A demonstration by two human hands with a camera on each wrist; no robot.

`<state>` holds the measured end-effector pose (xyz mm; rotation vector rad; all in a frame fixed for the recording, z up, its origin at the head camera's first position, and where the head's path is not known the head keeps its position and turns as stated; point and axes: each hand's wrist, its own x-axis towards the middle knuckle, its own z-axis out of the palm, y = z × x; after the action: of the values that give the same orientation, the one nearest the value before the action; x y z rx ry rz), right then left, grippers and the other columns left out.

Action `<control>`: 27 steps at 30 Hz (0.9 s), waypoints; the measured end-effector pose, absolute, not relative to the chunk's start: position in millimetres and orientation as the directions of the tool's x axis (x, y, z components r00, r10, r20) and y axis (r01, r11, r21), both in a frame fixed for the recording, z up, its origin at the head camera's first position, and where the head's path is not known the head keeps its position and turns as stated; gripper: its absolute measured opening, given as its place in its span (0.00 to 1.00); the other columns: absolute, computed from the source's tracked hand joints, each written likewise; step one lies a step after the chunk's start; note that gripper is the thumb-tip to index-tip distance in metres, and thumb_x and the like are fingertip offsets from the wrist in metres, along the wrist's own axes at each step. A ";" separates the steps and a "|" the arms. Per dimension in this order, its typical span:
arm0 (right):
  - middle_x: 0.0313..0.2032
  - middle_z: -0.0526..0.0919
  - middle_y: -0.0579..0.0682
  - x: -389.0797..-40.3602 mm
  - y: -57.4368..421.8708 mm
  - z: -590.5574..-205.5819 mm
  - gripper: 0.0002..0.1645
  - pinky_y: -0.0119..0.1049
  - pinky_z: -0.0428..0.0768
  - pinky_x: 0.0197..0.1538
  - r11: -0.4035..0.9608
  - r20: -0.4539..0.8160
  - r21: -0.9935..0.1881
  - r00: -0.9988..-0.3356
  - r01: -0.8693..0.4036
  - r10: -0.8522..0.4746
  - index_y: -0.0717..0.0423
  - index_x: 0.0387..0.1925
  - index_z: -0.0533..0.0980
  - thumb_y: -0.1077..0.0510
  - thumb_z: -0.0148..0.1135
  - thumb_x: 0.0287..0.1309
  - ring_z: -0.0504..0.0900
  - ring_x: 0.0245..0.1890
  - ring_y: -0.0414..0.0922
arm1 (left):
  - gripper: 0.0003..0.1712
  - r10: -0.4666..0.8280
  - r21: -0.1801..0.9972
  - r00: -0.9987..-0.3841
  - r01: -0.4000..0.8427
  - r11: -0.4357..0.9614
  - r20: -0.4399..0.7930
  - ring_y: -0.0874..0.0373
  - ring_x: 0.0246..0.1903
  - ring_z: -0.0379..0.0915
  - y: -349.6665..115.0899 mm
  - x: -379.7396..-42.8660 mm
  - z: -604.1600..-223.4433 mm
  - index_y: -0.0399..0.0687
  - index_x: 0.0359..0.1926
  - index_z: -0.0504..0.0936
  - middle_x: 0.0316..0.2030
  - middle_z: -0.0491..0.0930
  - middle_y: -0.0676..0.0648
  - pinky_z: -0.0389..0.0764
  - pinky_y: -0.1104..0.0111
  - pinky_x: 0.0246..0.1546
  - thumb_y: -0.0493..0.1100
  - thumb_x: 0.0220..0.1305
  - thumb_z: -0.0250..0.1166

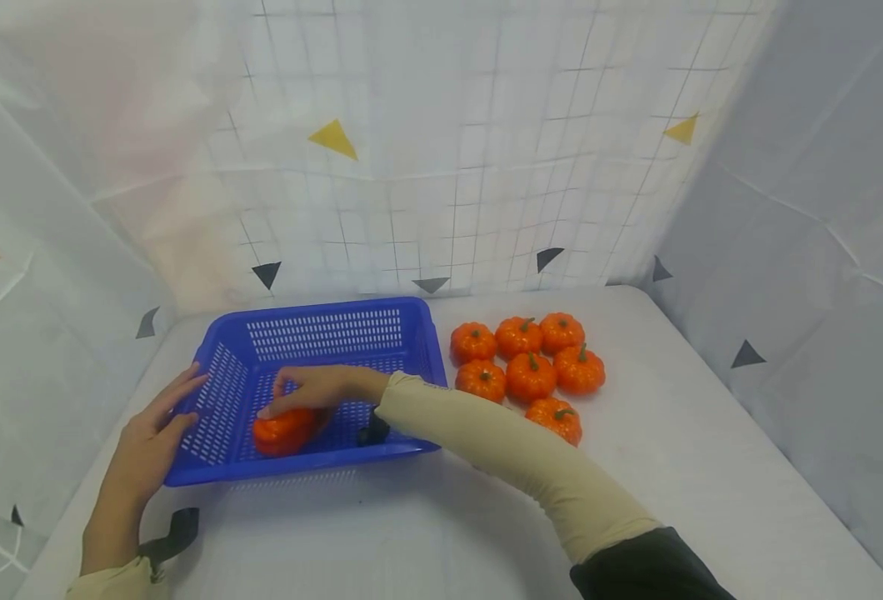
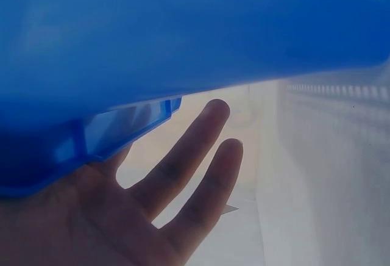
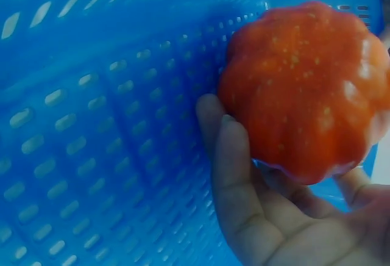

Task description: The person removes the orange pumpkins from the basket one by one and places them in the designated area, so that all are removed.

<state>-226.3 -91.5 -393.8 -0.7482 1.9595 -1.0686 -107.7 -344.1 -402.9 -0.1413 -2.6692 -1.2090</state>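
A blue perforated plastic basket (image 1: 321, 315) stands at the left of the table. Inside it, near the front left corner, my right hand (image 1: 314, 387) holds a small orange pumpkin (image 1: 280, 435) from above. The right wrist view shows this glossy, ribbed pumpkin (image 3: 298, 89) with the curled fingers (image 3: 234, 180) around its side, close to the basket's slotted wall. My left hand (image 1: 149, 442) rests at the basket's left rim. In the left wrist view, two of its fingers (image 2: 183, 156) stretch out straight beside the blue wall; the others are partly hidden.
Right of the basket, several orange pumpkins (image 1: 529, 377) with green stems sit in a loose cluster on the white table (image 1: 681, 433). My right sleeve (image 1: 501, 446) crosses over the basket's right edge. White sheets (image 1: 411, 100) with yellow and black triangles surround the table.
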 end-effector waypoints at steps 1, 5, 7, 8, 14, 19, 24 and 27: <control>0.44 0.79 0.47 -225.8 -90.4 -392.8 0.18 0.40 0.89 0.39 0.484 -0.342 -0.863 -0.539 -0.146 -0.770 0.45 0.50 0.73 0.43 0.67 0.68 0.81 0.42 0.45 | 0.29 0.002 0.735 -0.975 0.170 0.656 0.224 0.32 0.78 0.41 -343.9 -107.6 -403.5 0.45 0.79 0.64 0.80 0.53 0.42 0.44 0.24 0.66 0.38 0.81 0.48; 0.43 0.81 0.46 -225.1 -84.6 -386.8 0.22 0.36 0.87 0.41 0.499 -0.322 -0.842 -0.551 -0.205 -0.770 0.50 0.53 0.77 0.42 0.67 0.67 0.81 0.42 0.43 | 0.29 0.001 0.743 -0.977 0.162 0.649 0.212 0.33 0.78 0.40 -343.1 -107.6 -404.2 0.46 0.79 0.64 0.81 0.52 0.43 0.44 0.25 0.67 0.38 0.81 0.48; 0.42 0.83 0.45 -225.7 -81.8 -383.4 0.23 0.36 0.87 0.41 0.497 -0.308 -0.837 -0.553 -0.230 -0.774 0.53 0.54 0.79 0.42 0.67 0.67 0.81 0.42 0.43 | 0.29 0.005 0.742 -0.978 0.163 0.650 0.211 0.33 0.78 0.40 -343.0 -107.6 -403.4 0.46 0.79 0.64 0.81 0.52 0.43 0.43 0.25 0.67 0.38 0.81 0.48; 0.42 0.83 0.46 -226.0 -80.3 -381.5 0.23 0.36 0.87 0.41 0.491 -0.302 -0.839 -0.549 -0.235 -0.779 0.54 0.54 0.80 0.43 0.67 0.67 0.81 0.42 0.43 | 0.29 0.006 0.741 -0.977 0.164 0.652 0.211 0.33 0.78 0.40 -343.1 -107.6 -402.7 0.46 0.79 0.64 0.81 0.52 0.43 0.43 0.25 0.67 0.39 0.81 0.48; 0.44 0.82 0.45 -227.5 -72.6 -372.4 0.24 0.36 0.87 0.43 0.460 -0.283 -0.858 -0.538 -0.228 -0.794 0.54 0.55 0.79 0.44 0.70 0.65 0.81 0.44 0.42 | 0.29 0.009 0.743 -0.976 0.171 0.647 0.217 0.33 0.78 0.40 -343.7 -107.7 -401.2 0.45 0.79 0.64 0.81 0.52 0.43 0.43 0.25 0.68 0.39 0.81 0.47; 0.46 0.82 0.46 -228.0 -66.2 -366.5 0.22 0.38 0.87 0.45 0.434 -0.249 -0.870 -0.549 -0.236 -0.798 0.51 0.53 0.79 0.45 0.73 0.62 0.81 0.44 0.43 | 0.29 0.010 0.743 -0.974 0.180 0.644 0.227 0.33 0.78 0.41 -343.7 -108.0 -403.0 0.44 0.79 0.65 0.80 0.52 0.42 0.44 0.25 0.67 0.39 0.81 0.48; 0.46 0.82 0.44 -226.0 -59.8 -357.5 0.24 0.33 0.85 0.45 0.431 -0.202 -0.843 -0.553 -0.322 -0.808 0.49 0.54 0.80 0.45 0.74 0.61 0.80 0.45 0.42 | 0.29 0.006 0.742 -0.975 0.174 0.647 0.223 0.33 0.78 0.41 -343.6 -107.8 -403.1 0.44 0.79 0.65 0.80 0.52 0.43 0.44 0.25 0.67 0.39 0.81 0.48; 0.47 0.82 0.41 -223.5 -55.1 -351.2 0.28 0.32 0.83 0.47 0.431 -0.173 -0.821 -0.556 -0.374 -0.813 0.50 0.57 0.80 0.43 0.75 0.59 0.78 0.47 0.41 | 0.29 0.002 0.740 -0.975 0.169 0.650 0.221 0.33 0.78 0.41 -343.8 -108.3 -402.6 0.45 0.79 0.65 0.81 0.52 0.43 0.44 0.25 0.67 0.39 0.81 0.48</control>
<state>-223.5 -55.1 -351.2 -0.9965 2.1238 -1.0185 -108.3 -343.8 -402.6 -0.1397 -2.6673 -1.2273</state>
